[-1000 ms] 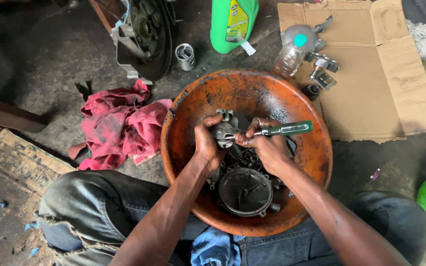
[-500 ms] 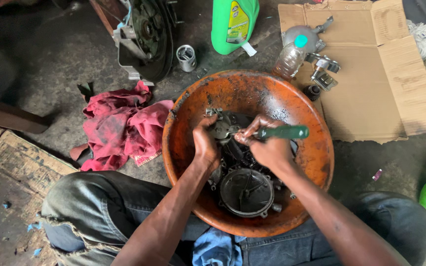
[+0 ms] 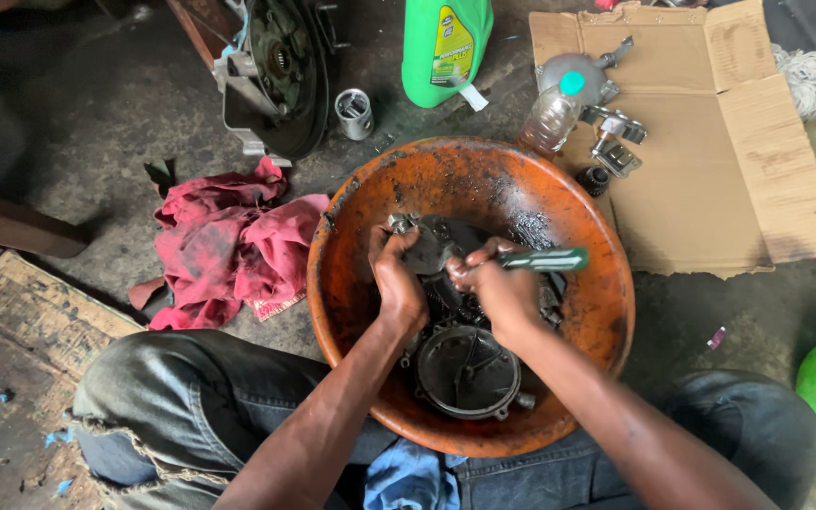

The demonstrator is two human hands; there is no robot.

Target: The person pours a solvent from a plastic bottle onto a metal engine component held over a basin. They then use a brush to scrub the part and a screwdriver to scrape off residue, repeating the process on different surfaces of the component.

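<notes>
Both hands work over the orange basin (image 3: pixel 597 312): the left hand (image 3: pixel 397 283) is closed on the small metal part (image 3: pixel 430 244), the right hand (image 3: pixel 498 283) on the green-handled tool (image 3: pixel 542 259) — the part is best held steady, the tool tip kept seated.

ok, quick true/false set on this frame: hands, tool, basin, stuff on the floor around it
1. The left hand grips a small grey metal part over the orange basin. True.
2. The right hand holds a red-handled tool. False: the tool handle is green.
3. The red rag lies inside the basin. False: it lies on the floor beside it.
4. A green jug stands beyond the basin. True.
</notes>
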